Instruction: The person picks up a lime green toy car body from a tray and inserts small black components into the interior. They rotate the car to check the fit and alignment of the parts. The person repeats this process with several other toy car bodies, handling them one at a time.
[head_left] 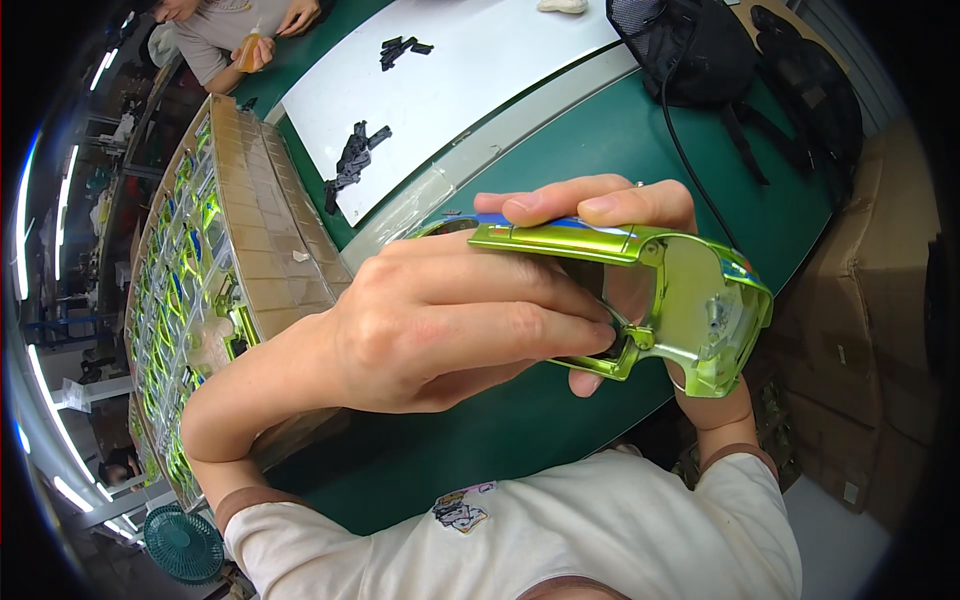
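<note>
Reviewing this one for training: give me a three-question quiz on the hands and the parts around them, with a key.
1. Which hand has its fingertips at the opening of the green shell?

2. True or false: the small black parts on the white surface lie in one single pile.

3. Where do the fingers of the right hand show?
A) Over the shell's upper edge
B) On the white surface
C) Inside the box at left

Key:
1. The left hand.
2. False; there are two separate clusters.
3. A.
</note>
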